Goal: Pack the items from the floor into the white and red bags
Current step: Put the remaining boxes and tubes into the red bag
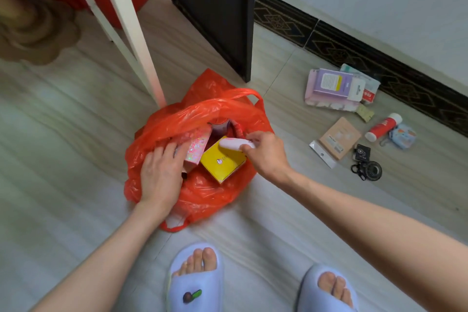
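A red plastic bag (202, 195) lies open on the floor in front of me. Inside it are a yellow box (222, 162), a pink patterned box (196, 149) and a round dark item at the back. My right hand (266, 152) grips a small white and pink device (233, 145) over the yellow box in the bag's mouth. My left hand (162, 172) rests with spread fingers on the bag's left rim, touching the pink box. No white bag is in view.
Loose items lie on the floor to the right: a purple pack (331, 88), a tan packet (338, 138), a red and white tube (383, 126), a blue pouch (402, 137), black rings (367, 170). A white leg (141, 58) and dark door frame (222, 20) stand behind the bag.
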